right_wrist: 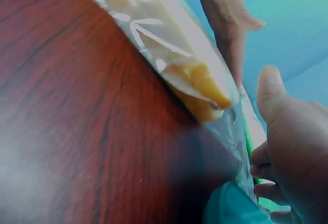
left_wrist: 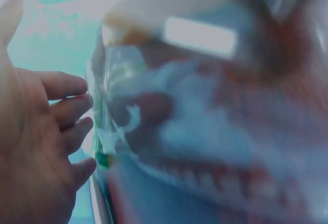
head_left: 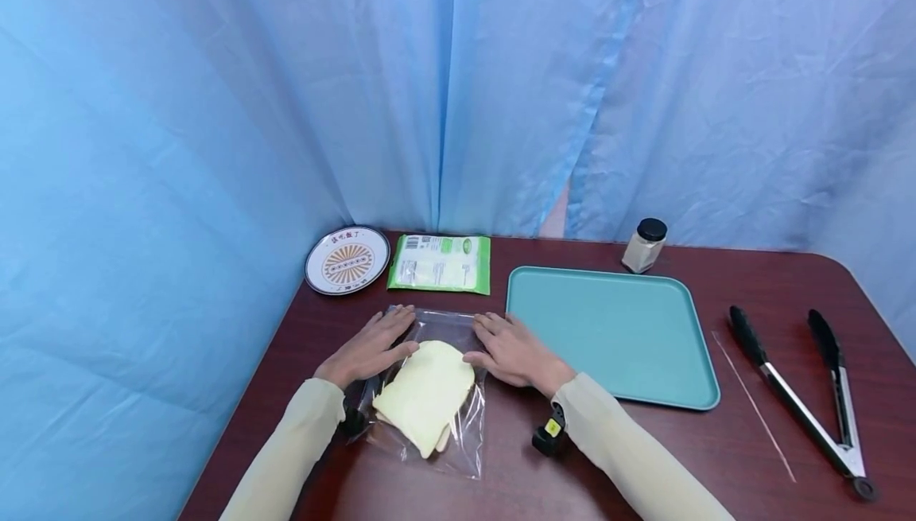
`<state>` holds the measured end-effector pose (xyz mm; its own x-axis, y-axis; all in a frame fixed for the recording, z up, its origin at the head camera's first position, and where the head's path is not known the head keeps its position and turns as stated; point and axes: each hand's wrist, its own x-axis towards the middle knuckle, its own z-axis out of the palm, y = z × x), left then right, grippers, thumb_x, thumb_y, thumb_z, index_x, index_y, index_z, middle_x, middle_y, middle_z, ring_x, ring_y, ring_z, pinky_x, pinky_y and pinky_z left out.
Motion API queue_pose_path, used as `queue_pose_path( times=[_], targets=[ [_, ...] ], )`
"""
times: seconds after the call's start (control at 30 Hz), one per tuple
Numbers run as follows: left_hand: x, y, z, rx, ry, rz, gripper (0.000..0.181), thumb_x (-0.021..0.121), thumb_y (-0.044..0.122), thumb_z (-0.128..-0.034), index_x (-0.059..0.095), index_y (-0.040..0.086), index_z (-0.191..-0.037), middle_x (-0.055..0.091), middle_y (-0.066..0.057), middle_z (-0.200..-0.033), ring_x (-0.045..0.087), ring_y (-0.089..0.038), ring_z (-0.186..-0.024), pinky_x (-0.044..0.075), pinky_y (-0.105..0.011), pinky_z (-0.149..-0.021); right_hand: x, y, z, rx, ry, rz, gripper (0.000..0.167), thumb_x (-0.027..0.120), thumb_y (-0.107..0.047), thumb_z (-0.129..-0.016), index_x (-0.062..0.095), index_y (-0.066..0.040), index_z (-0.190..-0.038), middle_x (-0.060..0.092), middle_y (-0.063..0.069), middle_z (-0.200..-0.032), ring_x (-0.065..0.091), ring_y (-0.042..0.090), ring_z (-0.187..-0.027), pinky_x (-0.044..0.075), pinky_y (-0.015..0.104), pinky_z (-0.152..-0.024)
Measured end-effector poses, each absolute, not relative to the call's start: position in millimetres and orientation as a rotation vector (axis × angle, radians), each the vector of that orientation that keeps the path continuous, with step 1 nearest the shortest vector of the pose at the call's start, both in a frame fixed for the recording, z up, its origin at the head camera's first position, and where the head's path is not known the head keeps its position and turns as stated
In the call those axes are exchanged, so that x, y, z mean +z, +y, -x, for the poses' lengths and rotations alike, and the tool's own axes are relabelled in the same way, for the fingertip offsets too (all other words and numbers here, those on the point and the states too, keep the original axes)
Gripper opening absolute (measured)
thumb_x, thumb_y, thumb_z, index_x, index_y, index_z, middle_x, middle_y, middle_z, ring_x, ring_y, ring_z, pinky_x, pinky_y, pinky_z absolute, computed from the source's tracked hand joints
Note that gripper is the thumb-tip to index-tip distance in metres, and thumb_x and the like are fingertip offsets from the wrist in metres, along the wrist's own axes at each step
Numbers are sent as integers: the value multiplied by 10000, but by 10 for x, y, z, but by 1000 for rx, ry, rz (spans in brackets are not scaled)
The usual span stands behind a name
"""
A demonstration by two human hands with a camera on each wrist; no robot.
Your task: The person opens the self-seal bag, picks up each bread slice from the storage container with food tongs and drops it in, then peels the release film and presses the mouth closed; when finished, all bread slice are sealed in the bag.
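Slices of bread [head_left: 428, 394] lie inside a clear plastic bag [head_left: 468, 445] on the table. My left hand [head_left: 372, 346] rests on the bag's far left corner, its fingers stretched forward and its thumb near the bread. On the far right corner lies my right hand [head_left: 514, 350], fingers extended, thumb pointing in toward the bread. In the right wrist view, the bread's brown crust [right_wrist: 202, 83] shows through the plastic, and the fingers of my right hand [right_wrist: 302, 137] are at the bag's edge. The left wrist view is blurred by plastic close to the lens; my left hand [left_wrist: 41, 126] touches the bag's edge there.
Beyond the bag lie a white patterned plate [head_left: 347, 260] and a green-and-white packet [head_left: 440, 264]. A teal tray [head_left: 608, 330] sits right, with a black-lidded jar [head_left: 645, 246] behind it. Farther right are a thin strip [head_left: 753, 406] and spread tongs [head_left: 801, 410]. Blue curtains surround the table.
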<state>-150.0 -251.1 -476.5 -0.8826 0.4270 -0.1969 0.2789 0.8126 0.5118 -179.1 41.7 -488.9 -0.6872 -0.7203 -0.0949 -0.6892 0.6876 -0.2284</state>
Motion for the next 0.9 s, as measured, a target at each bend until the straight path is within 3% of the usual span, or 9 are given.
queue_pose_path(
  times=[0.23,0.47,0.9],
  targets=[
    [-4850,-2609,1462,634,2694,-499,708,419,489,-1052,285,31,-1574,218,-145,-1679,160,-349,-1574,66,-579,-1285,-4893,471,1745,-97,2793,1187,722,352,-584,-1036,479,-28,-1478,518,158,-1511,492,310,-1420,247,592,-1238],
    [-4898,-2642,1466,601,2683,-508,711,424,490,-1050,256,54,-1586,175,-126,-1691,147,-333,-1580,32,-602,-1277,-4855,467,1737,19,2797,1223,746,343,-605,-1030,473,-27,-1483,513,158,-1516,507,289,-1412,174,600,-1260],
    [-4750,-2638,1532,802,2707,-509,742,533,473,-1011,272,93,-1592,221,-112,-1684,147,-353,-1577,64,-593,-1279,-4791,670,1829,-251,2797,1216,685,415,-538,-1033,447,-42,-1504,483,187,-1533,425,360,-1460,207,623,-1239]
  ],
)
